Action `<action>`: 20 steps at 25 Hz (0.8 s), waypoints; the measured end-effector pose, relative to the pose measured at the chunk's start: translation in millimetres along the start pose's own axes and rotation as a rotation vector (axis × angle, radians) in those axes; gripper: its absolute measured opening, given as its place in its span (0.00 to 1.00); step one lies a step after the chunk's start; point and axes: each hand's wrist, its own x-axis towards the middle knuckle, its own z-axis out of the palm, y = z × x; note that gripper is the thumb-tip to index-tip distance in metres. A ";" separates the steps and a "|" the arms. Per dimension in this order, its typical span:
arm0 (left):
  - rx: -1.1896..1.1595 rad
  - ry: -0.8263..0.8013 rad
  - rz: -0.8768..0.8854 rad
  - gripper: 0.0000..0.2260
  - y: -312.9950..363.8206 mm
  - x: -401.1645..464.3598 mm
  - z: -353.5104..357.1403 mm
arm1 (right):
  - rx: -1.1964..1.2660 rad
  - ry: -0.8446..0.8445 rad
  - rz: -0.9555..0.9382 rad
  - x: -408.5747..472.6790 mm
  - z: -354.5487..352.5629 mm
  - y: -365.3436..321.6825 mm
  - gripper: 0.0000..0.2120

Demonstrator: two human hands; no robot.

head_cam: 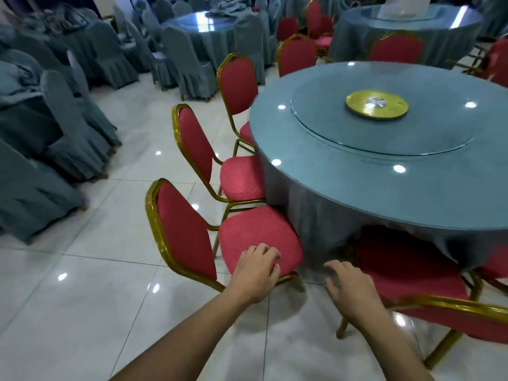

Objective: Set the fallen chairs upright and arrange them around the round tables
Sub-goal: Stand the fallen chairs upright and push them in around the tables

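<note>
Left hand (257, 270) curls over the front edge of a red chair (225, 237) standing upright beside the round surface (384, 188). Right hand (350, 290) hovers, fingers spread, holding nothing.

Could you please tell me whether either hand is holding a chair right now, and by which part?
The left hand grips the nearest red chair by the front edge of its seat. The right hand is open and holds nothing.
</note>
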 end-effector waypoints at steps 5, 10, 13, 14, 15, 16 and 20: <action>0.035 0.104 -0.013 0.12 -124.6 -21.7 -58.7 | 0.128 0.050 -0.051 24.2 28.0 -127.2 0.15; -0.012 0.113 -0.072 0.12 -203.0 -21.2 -88.8 | 0.149 0.060 -0.105 49.2 38.7 -201.3 0.15; 0.000 0.139 -0.082 0.12 -237.1 -1.1 -101.2 | 0.165 0.038 -0.113 83.6 45.4 -231.6 0.14; 0.025 0.138 -0.086 0.12 -249.0 8.7 -103.6 | 0.179 0.038 -0.122 97.0 48.7 -239.7 0.15; 0.050 0.119 -0.096 0.13 -260.9 17.6 -106.8 | 0.198 0.033 -0.127 109.9 51.9 -249.1 0.15; 0.068 0.094 -0.107 0.13 -272.4 28.8 -112.2 | 0.220 0.032 -0.127 125.4 55.9 -258.5 0.15; 0.176 0.018 -0.097 0.14 -315.7 67.4 -138.5 | 0.283 -0.009 -0.121 174.8 77.9 -297.5 0.14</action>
